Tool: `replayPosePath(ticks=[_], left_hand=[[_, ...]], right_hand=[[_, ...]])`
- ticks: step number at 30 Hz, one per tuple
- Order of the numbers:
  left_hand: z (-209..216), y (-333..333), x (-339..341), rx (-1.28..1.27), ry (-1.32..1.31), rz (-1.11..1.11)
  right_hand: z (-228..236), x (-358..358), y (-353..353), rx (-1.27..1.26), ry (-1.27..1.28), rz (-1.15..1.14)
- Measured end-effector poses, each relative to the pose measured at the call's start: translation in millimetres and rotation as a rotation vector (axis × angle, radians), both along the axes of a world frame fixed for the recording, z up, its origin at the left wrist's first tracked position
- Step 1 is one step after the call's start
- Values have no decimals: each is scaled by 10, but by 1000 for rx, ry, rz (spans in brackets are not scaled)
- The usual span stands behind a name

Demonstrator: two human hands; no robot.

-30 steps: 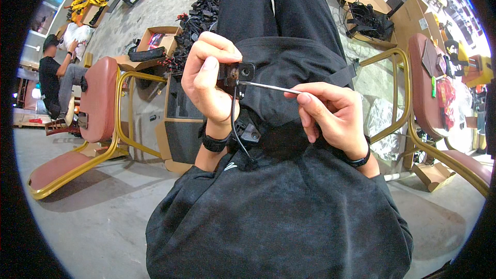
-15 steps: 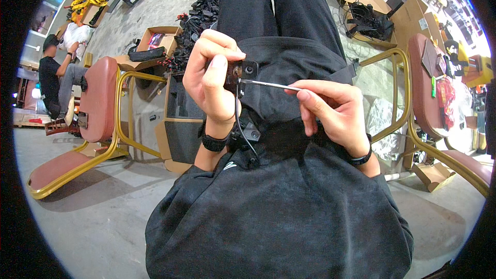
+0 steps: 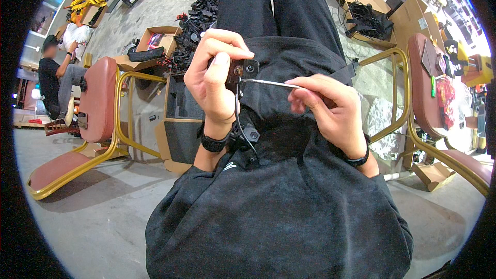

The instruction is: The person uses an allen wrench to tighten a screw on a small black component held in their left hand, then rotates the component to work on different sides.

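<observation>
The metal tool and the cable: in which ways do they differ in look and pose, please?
The metal tool is silvery, but the cable is black. The metal tool looks straight and lies nearly level in the picture, while the cable curves downward. Both are thin and reach the small black device in the left hand.

Black top [image 3: 279, 212], small white mark [image 3: 229, 166], black trousers [image 3: 248, 5], dark wristbands [image 3: 214, 143]

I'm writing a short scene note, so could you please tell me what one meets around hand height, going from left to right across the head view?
Left chair's backrest → left hand → small black device → thin metal rod → right hand → clear plastic wrap → right chair's backrest.
</observation>
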State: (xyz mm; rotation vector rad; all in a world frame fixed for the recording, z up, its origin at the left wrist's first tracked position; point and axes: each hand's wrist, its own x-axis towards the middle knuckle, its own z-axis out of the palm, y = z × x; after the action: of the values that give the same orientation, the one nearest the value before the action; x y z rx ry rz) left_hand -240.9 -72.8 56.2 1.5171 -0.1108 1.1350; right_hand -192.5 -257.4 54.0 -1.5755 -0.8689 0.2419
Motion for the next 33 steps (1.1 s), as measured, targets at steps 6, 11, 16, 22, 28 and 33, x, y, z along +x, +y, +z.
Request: replayPosePath(ticks=[6,11,16,22,28,33], left_hand=[[-37,30,-6,-75,128,42],[-48,45,-2,-106,131,13],[-71,60,2,-111,121,-16],[-81,63,8,-113,171,-36],[-111,95,29,-85,202,-73],[-122,103,51,-97,227,-101]], right_hand=[[89,-21,-46,-95,555,162],[19,-14,11,-38,150,24],[-3,8,-3,-52,22,10],[17,34,6,-5,-449,-118],[24,31,-10,31,-589,-124],[19,29,-8,28,-603,-131]])
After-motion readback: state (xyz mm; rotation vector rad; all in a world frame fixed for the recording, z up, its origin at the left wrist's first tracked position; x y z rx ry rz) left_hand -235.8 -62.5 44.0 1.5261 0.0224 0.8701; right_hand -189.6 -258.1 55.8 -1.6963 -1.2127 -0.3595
